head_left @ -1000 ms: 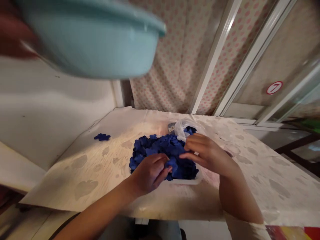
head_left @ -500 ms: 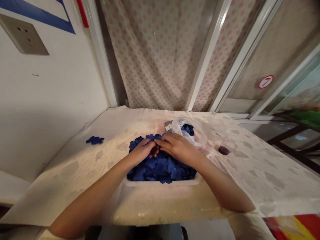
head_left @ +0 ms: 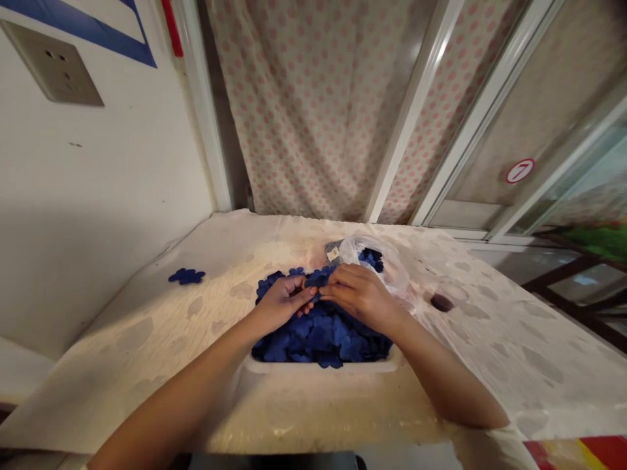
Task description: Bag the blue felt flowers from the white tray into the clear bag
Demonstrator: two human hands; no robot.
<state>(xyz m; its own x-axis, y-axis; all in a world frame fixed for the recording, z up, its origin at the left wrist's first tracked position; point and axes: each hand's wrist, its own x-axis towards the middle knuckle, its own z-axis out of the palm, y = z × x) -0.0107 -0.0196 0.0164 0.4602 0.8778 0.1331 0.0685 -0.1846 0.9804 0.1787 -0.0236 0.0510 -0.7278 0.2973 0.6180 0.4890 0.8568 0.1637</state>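
Under the left hand and right hand, blue flower cutouts half hidden

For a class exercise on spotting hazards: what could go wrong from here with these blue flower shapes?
The dark blue flower-shaped pieces are heaped to the low rim of the white tray, so the left hand and right hand might push some over. The plastic bag behind could tip and shed more, joining the stray cluster on the table.
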